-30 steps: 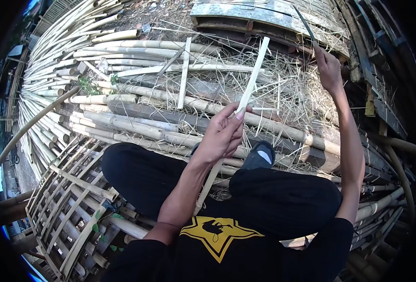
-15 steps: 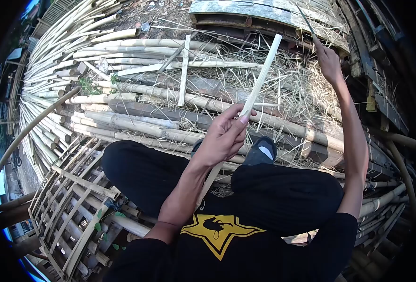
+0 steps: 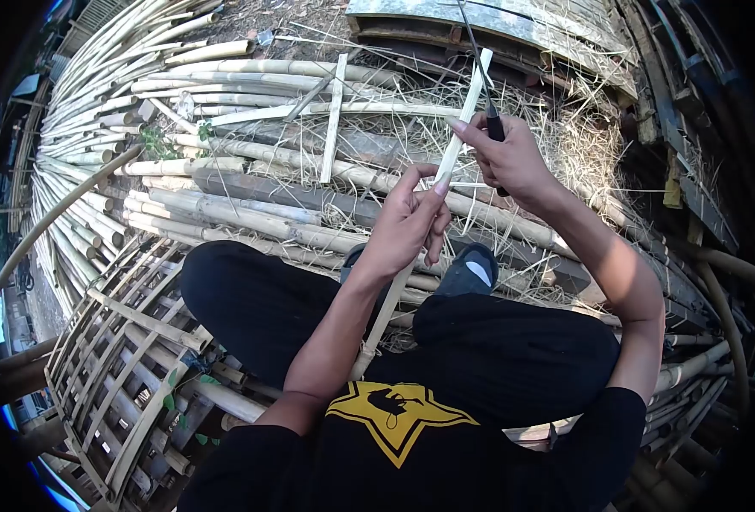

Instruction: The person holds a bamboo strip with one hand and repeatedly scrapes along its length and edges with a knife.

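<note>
A long pale bamboo strip [image 3: 455,155] slants up and away in front of my body. My left hand [image 3: 405,224] pinches it around the middle, and its lower part runs down toward my lap. Farther up, my right hand [image 3: 512,158] is wrapped round the dark handle of a knife [image 3: 494,126], its thin blade pointing up and crossing close to the strip's upper end. The thumb and finger of that hand are at the strip's edge; whether they press on it cannot be made out.
Bamboo poles [image 3: 266,158] lie across the ground, with a loose flat slat [image 3: 334,119] on them. Shavings [image 3: 565,162] cover the right side. A wooden platform [image 3: 411,19] stands ahead, a woven bamboo lattice [image 3: 130,358] at lower left, and stacked timber at right.
My right hand has come in from the far right, bringing the knife beside the strip's upper part. My left hand keeps its hold, and the strip has shifted slightly left and up.
</note>
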{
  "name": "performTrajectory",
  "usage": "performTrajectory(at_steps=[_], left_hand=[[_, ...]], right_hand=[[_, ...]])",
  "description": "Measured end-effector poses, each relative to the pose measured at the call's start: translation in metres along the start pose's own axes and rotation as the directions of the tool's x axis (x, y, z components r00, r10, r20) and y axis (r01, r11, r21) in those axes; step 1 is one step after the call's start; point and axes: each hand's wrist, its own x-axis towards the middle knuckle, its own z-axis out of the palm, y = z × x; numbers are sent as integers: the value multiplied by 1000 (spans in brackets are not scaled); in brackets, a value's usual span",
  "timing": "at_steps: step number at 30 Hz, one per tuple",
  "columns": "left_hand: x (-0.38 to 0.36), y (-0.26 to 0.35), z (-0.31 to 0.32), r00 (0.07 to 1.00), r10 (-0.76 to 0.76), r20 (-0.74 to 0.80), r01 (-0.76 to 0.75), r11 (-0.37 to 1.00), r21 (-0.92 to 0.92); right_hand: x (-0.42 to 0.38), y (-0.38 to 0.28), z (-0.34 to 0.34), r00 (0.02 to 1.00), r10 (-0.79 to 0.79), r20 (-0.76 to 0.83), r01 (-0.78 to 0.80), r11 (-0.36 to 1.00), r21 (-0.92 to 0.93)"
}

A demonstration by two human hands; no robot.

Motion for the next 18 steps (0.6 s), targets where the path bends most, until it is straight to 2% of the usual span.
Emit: performTrajectory(at_steps=[2,6,8,12,14,15,16,18], left_hand=[[0,0,0,999,45,-17,-45,998,-31],[-4,-1,-5,997,-44,62,40,997,72],[-4,1,-6,996,-49,72,43,995,85],[-3,-3,-15,998,-60,21,57,991,125],[-3,-4,-20,998,-52,23,49,992,113],[-1,-8,-19,999,-38,-24,40,995,90],[2,-11,-20,999,-36,-29,39,995,89],[6,-20,-25,987,-17,-158,44,985,169]], right_hand=[[8,-12,-5,998,-47,-37,45,998,-48],[42,-39,-41,982,-141,-124,131,988,-85],[58,-52,-56,978,-178,-111,169,982,-87],[85,-58,-79,964,-206,-169,186,974,-128],[94,-48,-83,968,-165,-190,154,985,-72],[90,-47,-75,954,-136,-267,113,988,-102],[89,-38,-74,952,-119,-280,82,987,-142],[78,-12,-68,959,-173,-226,92,940,-330]])
